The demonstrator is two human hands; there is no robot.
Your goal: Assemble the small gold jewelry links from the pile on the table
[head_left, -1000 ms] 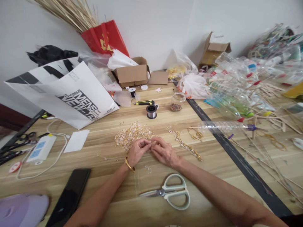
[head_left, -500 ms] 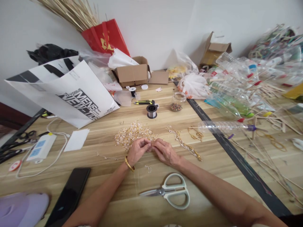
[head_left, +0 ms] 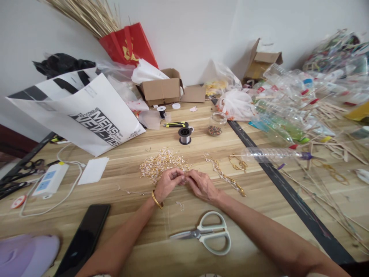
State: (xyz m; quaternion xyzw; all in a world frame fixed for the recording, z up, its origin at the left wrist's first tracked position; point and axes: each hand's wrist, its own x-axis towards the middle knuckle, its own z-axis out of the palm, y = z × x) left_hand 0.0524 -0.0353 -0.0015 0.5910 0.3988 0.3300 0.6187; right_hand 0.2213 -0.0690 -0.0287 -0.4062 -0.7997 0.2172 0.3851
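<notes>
My left hand (head_left: 170, 184), with a gold bangle (head_left: 157, 199) at its wrist, pinches thumb to fingers at the near edge of a pile of small gold and silver beads (head_left: 161, 162). Close against it, my right hand (head_left: 203, 186) is also closed in a pinch. Whatever sits between the fingertips is too small to make out. A thin beaded strand (head_left: 131, 192) lies left of my left hand, and a short silvery piece (head_left: 180, 206) lies between my wrists. Gold and silver chains (head_left: 226, 175) rest to the right. Scissors (head_left: 206, 233) with pale handles lie nearer me.
Beyond the beads stand a wire spool (head_left: 185, 135), a yellow-black utility knife (head_left: 175, 124) and a glass jar (head_left: 216, 124) of beads. On the left are a black phone (head_left: 83, 238) and a white paper bag (head_left: 86, 115). Plastic bottles (head_left: 282, 115) crowd the right side.
Both hands stay together in the same place, with only a very slight shift of the right fingers. Nothing else on the table has moved.
</notes>
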